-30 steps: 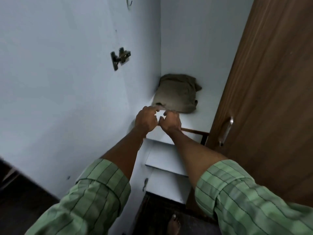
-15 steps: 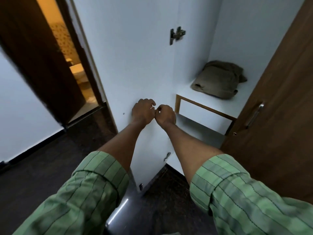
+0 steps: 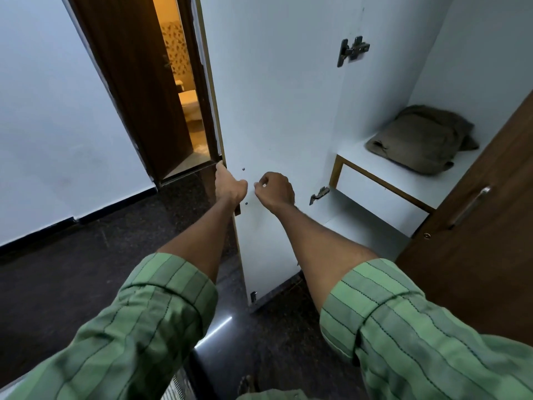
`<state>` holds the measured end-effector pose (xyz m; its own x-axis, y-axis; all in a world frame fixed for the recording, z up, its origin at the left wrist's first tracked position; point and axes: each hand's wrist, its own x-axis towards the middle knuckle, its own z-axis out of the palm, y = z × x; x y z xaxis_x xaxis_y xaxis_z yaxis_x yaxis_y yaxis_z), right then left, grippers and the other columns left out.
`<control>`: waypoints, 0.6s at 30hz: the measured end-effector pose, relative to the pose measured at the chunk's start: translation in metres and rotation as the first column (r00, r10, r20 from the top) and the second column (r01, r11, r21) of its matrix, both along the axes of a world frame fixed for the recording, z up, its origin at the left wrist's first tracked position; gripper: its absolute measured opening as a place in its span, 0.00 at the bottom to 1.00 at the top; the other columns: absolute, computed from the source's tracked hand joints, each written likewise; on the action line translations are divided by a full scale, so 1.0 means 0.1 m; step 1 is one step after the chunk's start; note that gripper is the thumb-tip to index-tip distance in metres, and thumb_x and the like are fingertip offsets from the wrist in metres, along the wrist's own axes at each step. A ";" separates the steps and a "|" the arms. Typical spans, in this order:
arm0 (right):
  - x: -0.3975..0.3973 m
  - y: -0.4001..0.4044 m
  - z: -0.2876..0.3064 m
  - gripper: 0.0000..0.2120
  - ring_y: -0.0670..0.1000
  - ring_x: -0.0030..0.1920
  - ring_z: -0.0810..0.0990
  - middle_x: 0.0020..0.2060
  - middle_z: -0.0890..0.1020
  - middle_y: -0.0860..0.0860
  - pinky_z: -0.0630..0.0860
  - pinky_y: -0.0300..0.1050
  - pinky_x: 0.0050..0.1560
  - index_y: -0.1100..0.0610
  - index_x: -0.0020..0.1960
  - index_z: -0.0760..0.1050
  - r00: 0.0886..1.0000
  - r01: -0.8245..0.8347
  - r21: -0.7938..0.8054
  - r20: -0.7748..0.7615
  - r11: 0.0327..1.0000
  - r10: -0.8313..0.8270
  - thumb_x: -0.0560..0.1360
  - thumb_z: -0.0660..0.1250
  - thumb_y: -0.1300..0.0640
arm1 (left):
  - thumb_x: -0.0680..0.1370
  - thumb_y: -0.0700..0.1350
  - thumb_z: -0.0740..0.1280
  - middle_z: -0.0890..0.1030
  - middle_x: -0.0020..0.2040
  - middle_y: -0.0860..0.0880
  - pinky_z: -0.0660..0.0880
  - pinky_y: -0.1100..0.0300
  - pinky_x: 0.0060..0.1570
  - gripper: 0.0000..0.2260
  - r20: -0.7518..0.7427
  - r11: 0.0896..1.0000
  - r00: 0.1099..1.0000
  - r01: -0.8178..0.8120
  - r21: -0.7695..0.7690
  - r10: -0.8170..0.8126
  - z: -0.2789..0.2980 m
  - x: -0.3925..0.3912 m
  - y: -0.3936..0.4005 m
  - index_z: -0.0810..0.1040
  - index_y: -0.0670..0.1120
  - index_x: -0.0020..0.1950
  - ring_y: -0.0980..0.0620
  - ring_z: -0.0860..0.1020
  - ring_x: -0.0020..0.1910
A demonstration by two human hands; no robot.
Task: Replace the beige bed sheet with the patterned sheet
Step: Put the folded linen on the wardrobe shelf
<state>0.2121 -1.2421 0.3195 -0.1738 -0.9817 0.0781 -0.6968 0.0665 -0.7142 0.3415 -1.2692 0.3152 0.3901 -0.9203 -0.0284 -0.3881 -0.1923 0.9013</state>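
Observation:
A folded beige sheet (image 3: 422,137) lies on the white shelf (image 3: 403,183) inside the open wardrobe at the right. My left hand (image 3: 229,184) grips the outer edge of the white wardrobe door (image 3: 277,111), its fingers hidden behind the panel. My right hand (image 3: 275,189) hovers in front of the door's inner face with its fingers curled and nothing in them. No patterned sheet is in view.
A brown wardrobe door (image 3: 476,226) with a metal handle (image 3: 470,206) stands at the right. A dark wooden doorway (image 3: 138,82) at the left opens onto a lit bathroom with a toilet (image 3: 189,106). The floor (image 3: 101,241) is dark and glossy.
Both hands drew back from the sheet on the shelf. The view swung left, and my left hand moved onto the door's outer edge while the right stayed curled beside it.

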 end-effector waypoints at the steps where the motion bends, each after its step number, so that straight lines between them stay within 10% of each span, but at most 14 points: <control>1: 0.00 0.01 0.01 0.06 0.53 0.46 0.80 0.44 0.82 0.46 0.72 0.43 0.42 0.52 0.45 0.80 1.000 0.001 -0.003 0.001 1.000 -0.001 0.76 0.68 0.49 | 0.74 0.38 0.70 0.78 0.63 0.49 0.80 0.47 0.59 0.27 -0.047 1.000 0.999 0.021 0.002 -0.021 -0.02 0.00 -0.03 0.66 0.51 0.70 0.47 0.78 0.59; 9: -0.10 0.23 -0.05 0.20 0.52 0.54 0.80 0.54 0.82 0.49 0.73 0.44 0.47 0.53 0.59 0.78 0.999 -0.049 -0.044 0.006 0.998 0.049 0.72 0.75 0.45 | 0.81 0.51 0.59 0.86 0.45 0.49 0.80 0.53 0.46 0.15 -0.222 0.990 0.965 -0.135 0.024 0.137 0.04 -0.01 0.28 0.84 0.49 0.47 0.50 0.83 0.43; 18: -1.15 0.97 -0.54 0.21 0.50 0.49 0.76 0.51 0.74 0.45 0.79 0.52 0.49 0.44 0.57 0.65 0.997 -0.043 -0.084 0.063 0.996 0.048 0.70 0.73 0.46 | 0.84 0.51 0.60 0.84 0.33 0.45 0.76 0.62 0.26 0.15 -0.099 0.941 0.939 0.335 0.055 -0.329 -0.14 -1.00 0.64 0.82 0.44 0.57 0.51 0.81 0.27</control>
<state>0.0969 -1.1449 0.2656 -0.1362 -0.9794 0.1494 -0.6494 -0.0256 -0.7600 0.2418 -1.2051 0.3008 0.0557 -0.9916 -0.1170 -0.3612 -0.1292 0.9235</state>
